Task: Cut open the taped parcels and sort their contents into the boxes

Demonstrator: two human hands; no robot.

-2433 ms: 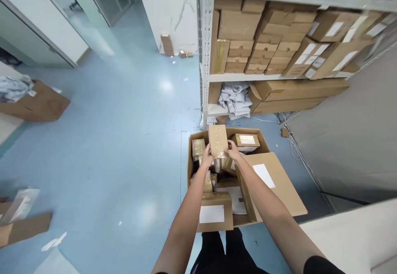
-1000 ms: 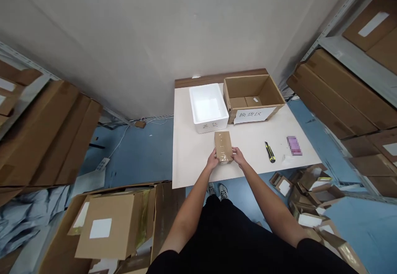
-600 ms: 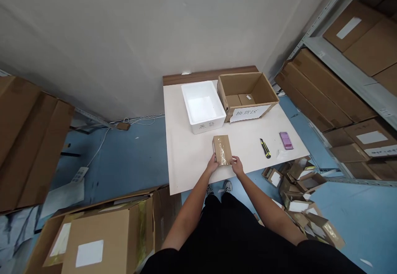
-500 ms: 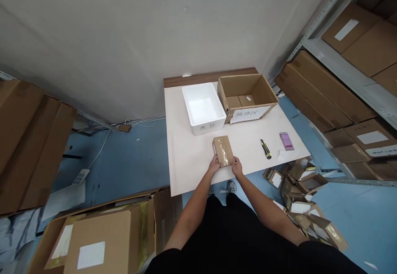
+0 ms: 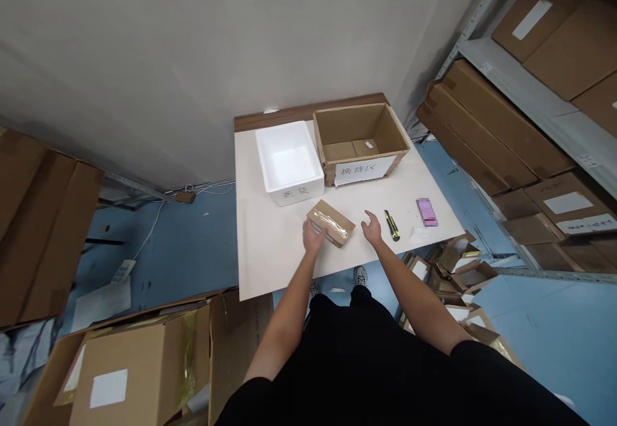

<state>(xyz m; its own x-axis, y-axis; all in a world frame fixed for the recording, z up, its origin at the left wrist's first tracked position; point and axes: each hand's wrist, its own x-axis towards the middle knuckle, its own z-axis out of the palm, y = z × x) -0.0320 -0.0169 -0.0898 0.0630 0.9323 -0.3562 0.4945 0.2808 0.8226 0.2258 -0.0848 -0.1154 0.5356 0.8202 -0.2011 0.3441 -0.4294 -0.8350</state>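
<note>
A small taped cardboard box (image 5: 331, 221) is tilted at an angle over the front part of the white table (image 5: 274, 249). My left hand (image 5: 313, 234) grips its left end, with clear shiny tape running along the top face. My right hand (image 5: 371, 225) is off the box, fingers apart and holding nothing. Just right of that hand lies a black and yellow utility knife (image 5: 392, 225). Farther right on the tabletop is a pixelated purple item (image 5: 427, 212), with a scrap of clear plastic (image 5: 418, 233) beside it.
A white foam bin (image 5: 296, 193) and an open cardboard carton (image 5: 366, 170) with a handwritten label stand at the back. Opened small boxes (image 5: 475, 276) are heaped on the floor at right. Shelves of cartons (image 5: 482, 127) rise on the right; a large carton (image 5: 120, 374) sits lower left.
The small box has turned from lengthwise to slanted and shifted slightly left. My right hand has let go of it and moved toward the utility knife. The view has shifted a little.
</note>
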